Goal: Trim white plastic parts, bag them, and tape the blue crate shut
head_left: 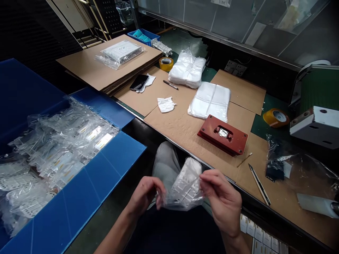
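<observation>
Both of my hands hold up a clear plastic bag [182, 201] with a white moulded plastic part [185, 183] inside it. My left hand [145, 194] pinches the bag's left end, and my right hand [221, 199] grips its right side. Below them is my grey trouser leg [165, 164]. To the left, a blue corrugated plastic bin [106, 180] holds a heap of similar bagged white parts [60, 148]. Ahead on the cardboard-covered bench [180, 130] lies a red metal jig [222, 134] with a small metal insert, out of reach of both hands.
Stacks of white bags [209, 101] and a flattened cardboard pile [106, 60] lie on the bench, with a phone [139, 82], pen [170, 84], and tape rolls [272, 118]. A long-handled blade [259, 184] lies at right. A white box [315, 127] stands at the right edge.
</observation>
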A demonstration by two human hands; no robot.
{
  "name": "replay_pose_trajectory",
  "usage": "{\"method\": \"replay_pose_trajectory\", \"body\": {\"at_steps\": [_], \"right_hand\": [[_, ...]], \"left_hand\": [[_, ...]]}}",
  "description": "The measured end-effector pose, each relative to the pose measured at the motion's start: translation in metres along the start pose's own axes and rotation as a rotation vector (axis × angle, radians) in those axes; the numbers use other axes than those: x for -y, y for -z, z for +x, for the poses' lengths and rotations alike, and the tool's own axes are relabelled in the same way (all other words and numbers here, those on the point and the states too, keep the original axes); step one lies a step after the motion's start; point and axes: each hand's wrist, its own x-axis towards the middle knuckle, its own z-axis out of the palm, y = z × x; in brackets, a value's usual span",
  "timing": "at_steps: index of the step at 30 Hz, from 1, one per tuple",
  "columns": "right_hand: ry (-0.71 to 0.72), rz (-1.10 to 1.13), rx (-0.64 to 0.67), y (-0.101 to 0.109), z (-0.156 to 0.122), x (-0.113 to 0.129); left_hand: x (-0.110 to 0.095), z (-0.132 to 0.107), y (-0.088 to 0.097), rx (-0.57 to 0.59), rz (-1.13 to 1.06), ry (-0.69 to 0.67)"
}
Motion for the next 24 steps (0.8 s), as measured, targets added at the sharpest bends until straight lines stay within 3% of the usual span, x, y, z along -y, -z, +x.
{"method": "replay_pose_trajectory", "body": {"at_steps": [3, 6, 8, 10, 13, 14, 15, 20, 24], "right_hand": [[0.120, 0.178, 0.276, -0.017, 0.004, 0.010], [0.162, 0.311, 0.550, -0.030, 0.002, 0.014], [0.163, 0.379, 0.711, -0.026, -0.003, 0.010], [0.174, 0.425, 0.659, -0.011, -0.012, 0.000], [0.128, 0.310, 0.154, 0.015, -0.025, -0.028], [0.099, 0.215, 0.032, 0.019, -0.029, -0.038], [0.084, 0.114, 0.009, 0.019, -0.032, -0.049], [0.068, -0.163, 0.343, -0.017, -0.038, -0.077], [-0.208, 0.064, 0.506, -0.034, -0.031, -0.072]], "left_hand": [[0.018, 0.019, 0.009, -0.042, -0.093, 0.111], [0.043, 0.033, -0.007, 0.071, -0.138, 0.278], [0.055, 0.036, -0.020, 0.123, -0.161, 0.307], [0.058, 0.037, -0.027, 0.120, -0.172, 0.258], [0.044, 0.034, -0.032, 0.039, -0.132, 0.081], [0.037, 0.032, -0.033, 0.003, -0.101, 0.012], [0.031, 0.029, -0.036, -0.034, -0.069, -0.053], [0.016, -0.001, -0.061, -0.294, 0.237, -0.364], [0.017, -0.039, -0.077, -0.284, 0.285, -0.437]]}}
